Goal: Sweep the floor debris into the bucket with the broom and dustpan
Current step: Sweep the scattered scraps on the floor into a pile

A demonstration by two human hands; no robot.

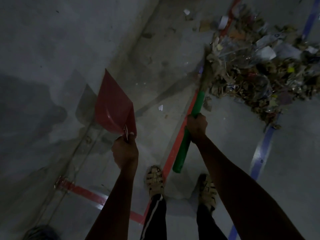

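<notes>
Floor: grey concrete, smooth, mottled with paler scuffed patches and darker stains.
Light: dim overall; small bright glints on the tape lines.
Red tape line: runs diagonally up the floor, turns a corner low in view and continues left as a second strip.
Blue tape line: runs up the floor at far right, another length at the top right corner.
Floor seam: thin groove slanting across the concrete, left of centre.
Shadow: broad dark patch on the left side.
</notes>
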